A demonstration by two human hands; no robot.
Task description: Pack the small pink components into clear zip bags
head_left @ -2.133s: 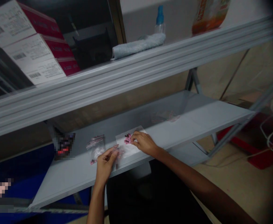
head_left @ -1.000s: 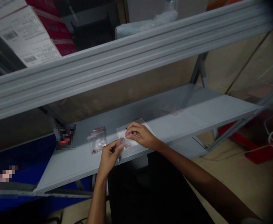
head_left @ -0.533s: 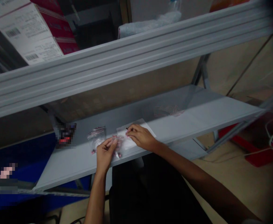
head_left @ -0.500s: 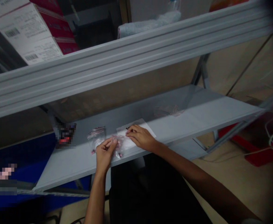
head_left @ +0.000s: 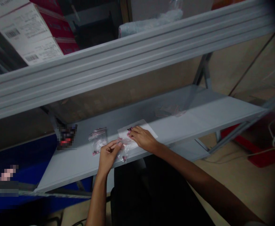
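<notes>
My left hand point(head_left: 109, 153) pinches the top of a clear zip bag point(head_left: 124, 151), which hangs over the shelf's front edge with a few small dark and pink pieces at its bottom. On a white sheet of paper point(head_left: 149, 129), my right hand point(head_left: 141, 138) has its fingers closed down at a little group of small pink and dark pieces point(head_left: 129, 131). Whether a piece sits between those fingertips is hidden. A second zip bag point(head_left: 98, 141) lies left of my left hand, with small pink pieces in its lower corner.
More clear bags point(head_left: 170, 111) lie farther right on the grey shelf point(head_left: 210, 106). An upper shelf beam point(head_left: 132, 56) crosses in front, carrying white and red boxes point(head_left: 34, 31) and a bubble-wrapped roll point(head_left: 149, 26). A red object point(head_left: 264, 153) stands low at right, near white cables.
My left hand and its bag have shifted slightly right, towards the paper. My right fingers have lowered onto the small pieces, which show more clearly.
</notes>
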